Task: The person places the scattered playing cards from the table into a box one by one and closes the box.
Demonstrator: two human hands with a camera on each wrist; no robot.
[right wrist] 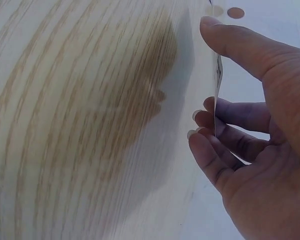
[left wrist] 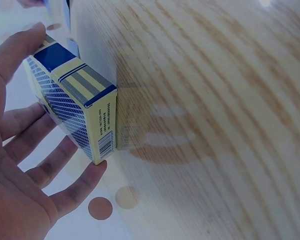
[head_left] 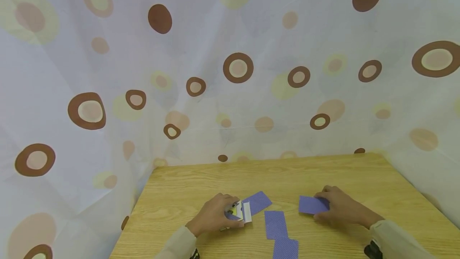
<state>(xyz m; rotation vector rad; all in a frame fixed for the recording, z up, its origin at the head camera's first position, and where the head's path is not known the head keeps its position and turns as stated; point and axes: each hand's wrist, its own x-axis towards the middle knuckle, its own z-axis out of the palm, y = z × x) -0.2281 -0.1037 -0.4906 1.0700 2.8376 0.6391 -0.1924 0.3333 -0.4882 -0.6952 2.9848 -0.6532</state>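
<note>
My left hand (head_left: 215, 212) grips a playing card box (left wrist: 65, 102) between thumb and fingers, at the left of the table's middle. In the head view the box's white flap (head_left: 247, 212) stands open toward the right. Printed stripes and a barcode show on its sides in the left wrist view. With thumb and fingertips, my right hand (head_left: 341, 208) pinches a blue-backed playing card (head_left: 310, 204) by its right side. That card appears nearly edge-on in the right wrist view, above the table surface. How many cards the box contains is hidden.
Between the hands lie three blue-backed cards: a slanted card (head_left: 261, 202) just beyond the box, a middle card (head_left: 276, 225), and a nearer card (head_left: 285, 248) touching it. The wooden table (head_left: 201, 177) ends at a dotted curtain (head_left: 266, 103) behind and at both sides.
</note>
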